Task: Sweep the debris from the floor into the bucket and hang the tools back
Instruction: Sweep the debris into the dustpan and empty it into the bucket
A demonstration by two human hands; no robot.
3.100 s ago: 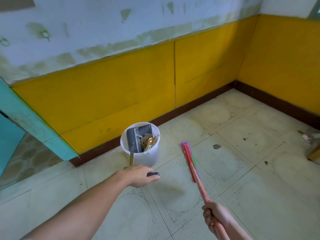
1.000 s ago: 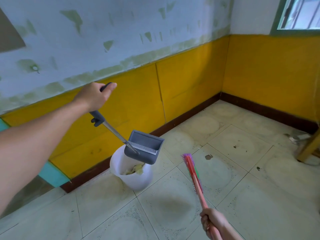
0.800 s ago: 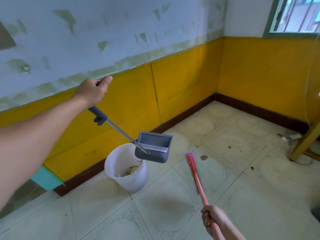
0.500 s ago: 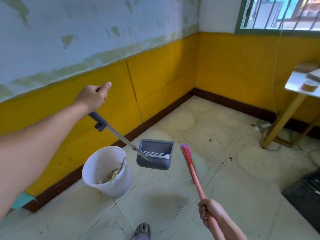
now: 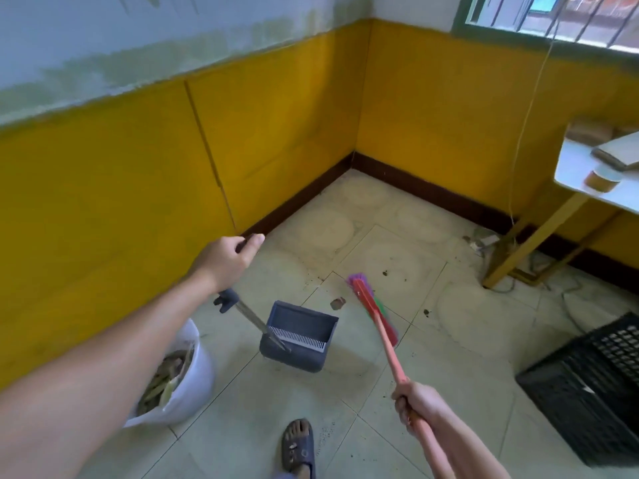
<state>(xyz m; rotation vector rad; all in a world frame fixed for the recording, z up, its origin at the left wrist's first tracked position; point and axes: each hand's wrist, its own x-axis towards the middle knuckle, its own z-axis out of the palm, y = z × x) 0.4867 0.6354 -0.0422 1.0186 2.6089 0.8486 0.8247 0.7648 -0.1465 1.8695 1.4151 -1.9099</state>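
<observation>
My left hand point(image 5: 226, 259) grips the top of a long-handled grey dustpan point(image 5: 299, 335), whose pan hangs just above the floor, right of the bucket. The white bucket point(image 5: 188, 392) stands at the lower left by the yellow wall, partly behind my left forearm, with leafy debris inside. My right hand point(image 5: 420, 404) holds the red handle of a broom point(image 5: 371, 307), its red, purple and green bristles low over the tiles to the right of the pan. A brown scrap of debris point(image 5: 338, 303) lies between pan and bristles, and dark specks point(image 5: 385, 273) dot the tiles beyond.
A black plastic crate point(image 5: 594, 385) sits on the floor at the right. A white-topped table with yellow legs point(image 5: 539, 233) stands by the far right wall, with cables beneath it. My sandalled foot point(image 5: 298, 444) is at the bottom centre. The room corner lies ahead.
The dustpan has swung out of the bucket, then right and down toward the floor. The view has turned right toward the corner, so the bucket now sits at the lower left.
</observation>
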